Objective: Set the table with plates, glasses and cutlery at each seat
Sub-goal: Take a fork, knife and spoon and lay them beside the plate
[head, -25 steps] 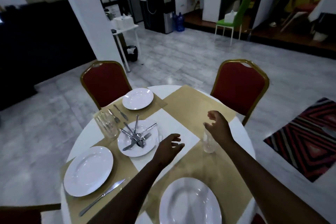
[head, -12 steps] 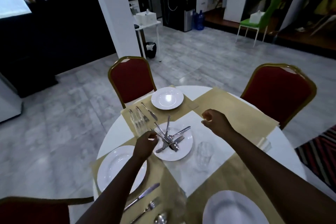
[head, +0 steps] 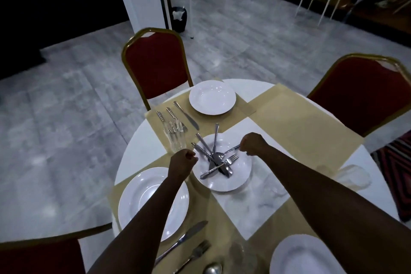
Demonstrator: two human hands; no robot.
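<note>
A white centre plate (head: 235, 178) holds a crossed pile of cutlery (head: 216, 160). My right hand (head: 252, 143) is at the plate's far right rim, closed on the handle of one piece of cutlery (head: 231, 150) from the pile. My left hand (head: 183, 160) is curled into a fist at the plate's left rim, beside the handles; I cannot see whether it grips anything. White plates sit at the far seat (head: 212, 97), the left seat (head: 133, 204) and the near right seat (head: 304, 258). A clear glass (head: 174, 138) stands just beyond my left hand.
The far placemat carries a knife (head: 186, 115) and two forks (head: 171, 115). A knife (head: 184, 238), fork (head: 195, 253) and spoon (head: 212, 269) lie by the left plate. Another glass (head: 353, 177) is near the right table edge. Red chairs (head: 155, 66) (head: 360, 95) ring the round table.
My right hand left the glass on the right and came over to the cutlery pile. My left hand closed in on the centre plate's left rim. The view tilted down and nearer.
</note>
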